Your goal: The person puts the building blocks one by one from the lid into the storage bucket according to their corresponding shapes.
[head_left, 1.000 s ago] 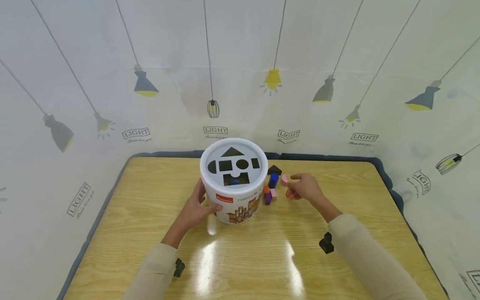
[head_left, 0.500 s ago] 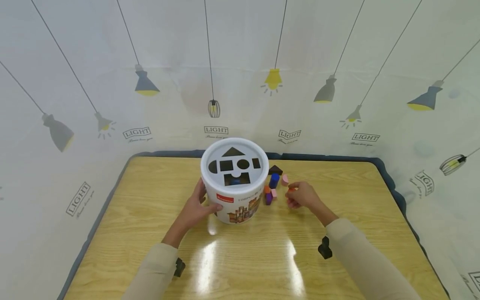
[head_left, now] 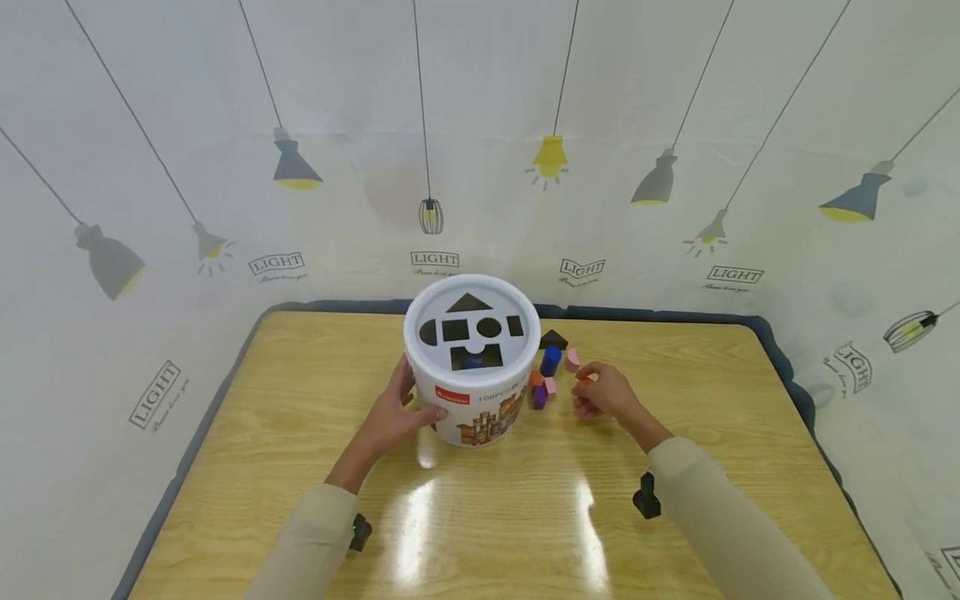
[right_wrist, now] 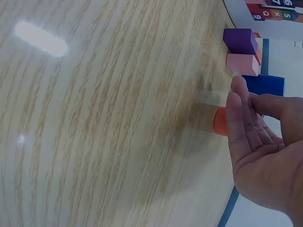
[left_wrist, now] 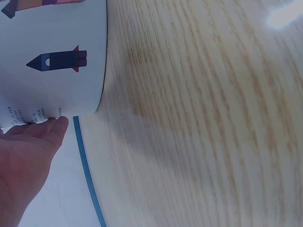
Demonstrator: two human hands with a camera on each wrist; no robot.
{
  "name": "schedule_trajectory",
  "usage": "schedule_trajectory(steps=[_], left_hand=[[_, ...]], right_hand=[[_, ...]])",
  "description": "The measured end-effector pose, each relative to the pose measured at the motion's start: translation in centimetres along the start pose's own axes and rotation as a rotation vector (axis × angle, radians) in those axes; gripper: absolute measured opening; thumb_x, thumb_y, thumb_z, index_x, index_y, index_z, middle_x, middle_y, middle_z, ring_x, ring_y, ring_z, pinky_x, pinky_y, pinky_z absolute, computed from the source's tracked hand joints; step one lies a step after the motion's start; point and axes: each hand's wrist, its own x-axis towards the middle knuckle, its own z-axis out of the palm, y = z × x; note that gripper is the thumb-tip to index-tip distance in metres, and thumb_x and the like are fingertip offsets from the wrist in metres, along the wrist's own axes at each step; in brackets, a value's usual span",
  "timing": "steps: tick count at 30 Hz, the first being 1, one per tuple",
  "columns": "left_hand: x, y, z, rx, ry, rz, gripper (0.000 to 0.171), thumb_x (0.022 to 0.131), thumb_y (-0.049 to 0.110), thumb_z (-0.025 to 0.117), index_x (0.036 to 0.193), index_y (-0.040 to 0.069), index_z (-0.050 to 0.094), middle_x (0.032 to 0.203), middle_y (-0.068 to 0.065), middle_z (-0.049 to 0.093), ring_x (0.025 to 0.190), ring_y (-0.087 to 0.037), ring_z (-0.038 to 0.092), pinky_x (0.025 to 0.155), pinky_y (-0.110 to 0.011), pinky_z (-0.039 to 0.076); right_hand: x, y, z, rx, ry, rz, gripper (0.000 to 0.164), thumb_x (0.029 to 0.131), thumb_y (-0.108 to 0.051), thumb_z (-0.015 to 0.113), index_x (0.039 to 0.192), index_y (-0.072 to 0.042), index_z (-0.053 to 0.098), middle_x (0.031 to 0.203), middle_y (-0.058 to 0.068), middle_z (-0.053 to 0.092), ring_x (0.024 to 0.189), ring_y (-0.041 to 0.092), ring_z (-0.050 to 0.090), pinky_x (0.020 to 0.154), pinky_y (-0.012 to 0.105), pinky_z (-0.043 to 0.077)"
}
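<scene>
Pinching opposite sides should work

Head: left hand [head_left: 388,418] grips bucket [head_left: 450,427]; right hand [head_left: 611,392] sits right of it.
Left wrist: bucket looks slick.
Right wrist: orange block [right_wrist: 220,121] partly behind fingers [right_wrist: 236,120], probably light, stiff; can't tell if grasped.

Upright white bucket [head_left: 480,392], small orange block [right_wrist: 220,121] to its right

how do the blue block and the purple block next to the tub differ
The blue block looks larger than the purple block.
The blue block looks rounded, like a cylinder, while the purple block has flat faces and sharp edges.
The blue block lies farther from the person than the purple block.
Both are on the table, right of the tub in the head view.
</scene>
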Motion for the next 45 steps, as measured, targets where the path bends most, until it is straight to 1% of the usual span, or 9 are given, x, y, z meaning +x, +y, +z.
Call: schedule_trajectory(steps=[6, 13, 19, 21, 25, 33, 35, 41, 45], left_hand=[[-0.1, 0.0, 0.1, 0.008, 0.01, -0.008, 0.111, 0.074, 0.036, 0.085, 0.152, 0.049, 0.008, 0.159, 0.0, 0.028, 0.146, -0.03, 0.025, 0.116, -0.059, 0.025], [0.0, 0.2, 0.1, 0.004, 0.002, -0.004, 0.111, 0.074, 0.034, 0.085, 0.152, 0.048, 0.008, 0.16, 0.001, 0.026, 0.146, -0.031, 0.024, 0.116, -0.06, 0.023], [-1.0, 3.3, -0.2, -0.004, -0.037, -0.029, 0.111, 0.078, 0.025, 0.083, 0.157, 0.032, 0.006, 0.16, -0.008, 0.024, 0.146, -0.035, 0.022, 0.116, -0.06, 0.022], [-1.1, 3.9, -0.2, -0.002, -0.042, -0.032, 0.11, 0.078, 0.025, 0.082, 0.157, 0.031, 0.007, 0.16, -0.009, 0.025, 0.146, -0.035, 0.023, 0.116, -0.06, 0.023], [-1.1, 3.8, -0.2, 0.0, -0.045, -0.03, 0.11, 0.079, 0.024, 0.082, 0.157, 0.031, 0.006, 0.161, -0.01, 0.023, 0.146, -0.035, 0.022, 0.116, -0.06, 0.022], [0.0, 0.5, -0.1, -0.003, -0.029, -0.028, 0.113, 0.077, 0.026, 0.083, 0.155, 0.041, 0.003, 0.162, -0.002, 0.021, 0.148, -0.031, 0.02, 0.117, -0.059, 0.021], [0.0, 0.3, 0.0, -0.004, -0.023, -0.018, 0.113, 0.076, 0.028, 0.084, 0.154, 0.044, 0.004, 0.161, -0.001, 0.022, 0.147, -0.031, 0.021, 0.116, -0.059, 0.022], [-0.1, 0.3, 0.0, 0.0, -0.003, 0.0, 0.11, 0.074, 0.034, 0.085, 0.152, 0.049, 0.008, 0.16, 0.001, 0.026, 0.146, -0.032, 0.025, 0.115, -0.061, 0.024], [-0.1, 0.2, 0.0, 0.002, 0.003, 0.007, 0.11, 0.074, 0.035, 0.085, 0.152, 0.049, 0.009, 0.159, 0.0, 0.027, 0.146, -0.033, 0.026, 0.114, -0.062, 0.025]], right_hand=[[0.2, 0.2, 0.4, 0.007, -0.029, 0.02, 0.044, 0.092, -0.005, 0.061, 0.133, 0.006, 0.049, 0.076, 0.019, 0.071, 0.06, 0.024, 0.07, 0.062, 0.038, 0.062], [0.5, 0.6, 0.3, 0.0, -0.023, 0.063, 0.058, 0.093, -0.006, 0.062, 0.144, 0.006, 0.036, 0.072, 0.014, 0.071, 0.058, 0.021, 0.07, 0.061, 0.036, 0.062], [0.3, 1.1, 0.3, 0.016, 0.004, 0.065, 0.056, 0.091, -0.006, 0.06, 0.141, 0.009, 0.038, 0.07, 0.015, 0.07, 0.057, 0.021, 0.069, 0.057, 0.034, 0.061], [0.3, 1.1, 0.2, 0.017, 0.012, 0.063, 0.055, 0.092, -0.006, 0.059, 0.14, 0.009, 0.039, 0.071, 0.015, 0.07, 0.057, 0.02, 0.069, 0.057, 0.033, 0.061], [0.2, 0.6, -0.2, -0.01, 0.017, 0.03, 0.053, 0.093, -0.008, 0.058, 0.139, 0.009, 0.041, 0.072, 0.014, 0.07, 0.056, 0.018, 0.068, 0.056, 0.033, 0.061], [-0.3, -1.2, -1.4, 0.015, 0.019, -0.003, 0.05, 0.094, -0.008, 0.059, 0.138, 0.011, 0.043, 0.072, 0.012, 0.071, 0.058, 0.018, 0.069, 0.063, 0.038, 0.062], [-0.6, -1.7, -1.6, 0.011, 0.015, -0.012, 0.049, 0.095, -0.011, 0.06, 0.136, 0.012, 0.045, 0.072, 0.011, 0.071, 0.059, 0.018, 0.069, 0.065, 0.039, 0.062], [-1.7, -3.7, -1.9, -0.023, -0.009, -0.055, 0.057, 0.092, -0.032, 0.068, 0.13, 0.008, 0.052, 0.073, 0.01, 0.071, 0.061, 0.018, 0.07, 0.065, 0.036, 0.062], [-2.3, -4.9, -1.8, -0.053, -0.03, -0.083, 0.054, 0.093, -0.028, 0.067, 0.132, 0.006, 0.052, 0.072, 0.009, 0.07, 0.06, 0.019, 0.069, 0.067, 0.039, 0.062]])
